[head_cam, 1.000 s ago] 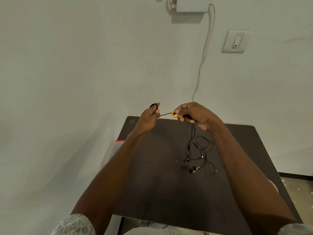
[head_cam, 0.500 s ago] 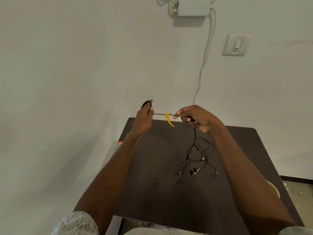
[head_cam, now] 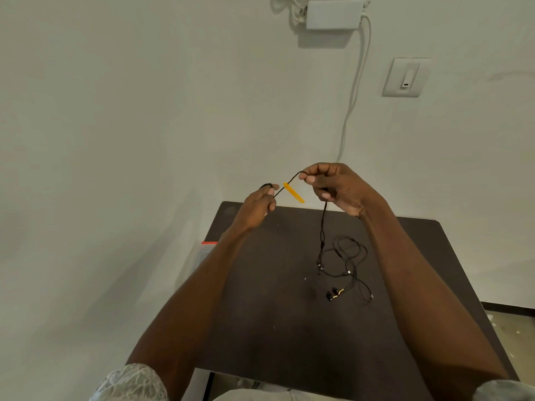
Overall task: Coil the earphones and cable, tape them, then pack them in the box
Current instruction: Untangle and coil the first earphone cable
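A thin black cable (head_cam: 322, 233) runs taut between my two hands above the far edge of the dark table (head_cam: 260, 314). My left hand (head_cam: 256, 208) pinches one end, with a small black loop showing above its thumb. My right hand (head_cam: 335, 186) grips the cable higher up; from it the cable hangs down to the table. A yellow tape strip (head_cam: 293, 193) hangs on the stretch between the hands. The black earphones (head_cam: 334, 294) with gold accents lie in a loose tangle on the table under my right forearm. No box is in view.
A clear bag with a red edge (head_cam: 207, 250) sits beside the table's left side. On the wall are a white adapter (head_cam: 333, 14) with a white cord (head_cam: 351, 96) running down and a light switch (head_cam: 405, 78). Floor shows at the right.
My right hand has lifted and the cable between the hands now slopes upward to the right. The yellow strip has unrolled from a small ring into a straight hanging piece.
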`<state>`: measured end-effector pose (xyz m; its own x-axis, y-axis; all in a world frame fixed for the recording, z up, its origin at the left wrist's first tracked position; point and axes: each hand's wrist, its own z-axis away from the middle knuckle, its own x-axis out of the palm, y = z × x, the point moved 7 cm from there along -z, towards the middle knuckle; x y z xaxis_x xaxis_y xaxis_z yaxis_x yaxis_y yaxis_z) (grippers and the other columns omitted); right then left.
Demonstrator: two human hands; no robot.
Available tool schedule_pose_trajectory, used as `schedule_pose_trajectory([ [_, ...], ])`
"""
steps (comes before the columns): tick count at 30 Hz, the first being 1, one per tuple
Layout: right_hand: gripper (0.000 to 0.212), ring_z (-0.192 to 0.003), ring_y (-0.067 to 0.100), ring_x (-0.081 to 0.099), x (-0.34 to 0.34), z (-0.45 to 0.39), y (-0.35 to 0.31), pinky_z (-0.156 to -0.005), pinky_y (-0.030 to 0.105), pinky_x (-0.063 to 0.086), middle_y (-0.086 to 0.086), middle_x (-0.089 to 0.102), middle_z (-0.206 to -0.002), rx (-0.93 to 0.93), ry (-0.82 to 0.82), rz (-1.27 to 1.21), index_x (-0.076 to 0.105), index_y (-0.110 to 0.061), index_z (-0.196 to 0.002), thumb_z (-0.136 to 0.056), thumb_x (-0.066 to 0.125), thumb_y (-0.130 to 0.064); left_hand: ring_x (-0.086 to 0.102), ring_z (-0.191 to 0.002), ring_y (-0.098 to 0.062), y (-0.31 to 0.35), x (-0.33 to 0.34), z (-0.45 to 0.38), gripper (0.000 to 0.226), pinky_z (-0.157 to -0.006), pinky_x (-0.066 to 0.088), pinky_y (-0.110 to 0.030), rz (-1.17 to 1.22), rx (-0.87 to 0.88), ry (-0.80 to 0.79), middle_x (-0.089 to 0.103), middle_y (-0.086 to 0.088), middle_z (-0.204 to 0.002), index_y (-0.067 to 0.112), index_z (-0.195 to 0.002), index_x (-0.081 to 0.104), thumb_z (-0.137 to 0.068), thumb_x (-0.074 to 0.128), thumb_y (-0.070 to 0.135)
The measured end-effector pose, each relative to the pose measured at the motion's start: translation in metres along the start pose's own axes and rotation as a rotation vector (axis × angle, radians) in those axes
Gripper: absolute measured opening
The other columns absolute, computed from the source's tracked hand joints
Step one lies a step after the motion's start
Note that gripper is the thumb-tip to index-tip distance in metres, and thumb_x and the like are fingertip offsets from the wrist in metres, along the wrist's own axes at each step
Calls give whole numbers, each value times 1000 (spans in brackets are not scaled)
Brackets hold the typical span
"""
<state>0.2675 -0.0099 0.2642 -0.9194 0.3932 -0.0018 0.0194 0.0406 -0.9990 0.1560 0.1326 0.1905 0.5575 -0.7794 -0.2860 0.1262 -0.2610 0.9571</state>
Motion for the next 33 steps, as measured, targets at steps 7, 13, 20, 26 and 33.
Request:
schedule_pose_trajectory([
  [7,18,-50,12,40,-34,-23,-2,-51,26,26,5,60,-88,-61,272,-16,71,-3,-105,-97,55,-8,35,-56,-9,16,27,22,36,-57,29,-22,165,33,-322,39,0,-62,3,-112,65,-105,34,22],
  [13,15,-48,11,41,-33,-38,28,-47,22,28,3,60,-80,-11,341,112,72,-8,-97,-96,57,-10,41,-57,-16,45,35,33,25,-56,35,-26,612,23,-471,45,-6,-63,0,-102,59,-99,42,18],
  [20,23,-50,8,39,5,-19,80,-49,22,30,1,56,-68,81,258,147,73,-11,-92,-96,60,-29,61,-73,-21,65,18,21,34,-79,52,-32,881,152,-239,55,-4,-71,-9,-131,45,-101,37,6],
  [26,34,-46,7,37,36,7,93,-46,20,30,1,52,-62,130,115,131,72,-4,-100,-99,55,-34,61,-114,-39,39,18,9,24,-106,42,-41,875,57,7,56,-5,-66,-3,-124,45,-101,43,4],
  [33,26,-43,13,38,30,31,85,-41,24,26,6,53,-62,167,41,14,66,3,-98,-98,58,-22,61,-116,-16,29,42,5,27,-101,46,-29,243,52,-46,62,11,-113,6,-91,65,-102,42,13],
])
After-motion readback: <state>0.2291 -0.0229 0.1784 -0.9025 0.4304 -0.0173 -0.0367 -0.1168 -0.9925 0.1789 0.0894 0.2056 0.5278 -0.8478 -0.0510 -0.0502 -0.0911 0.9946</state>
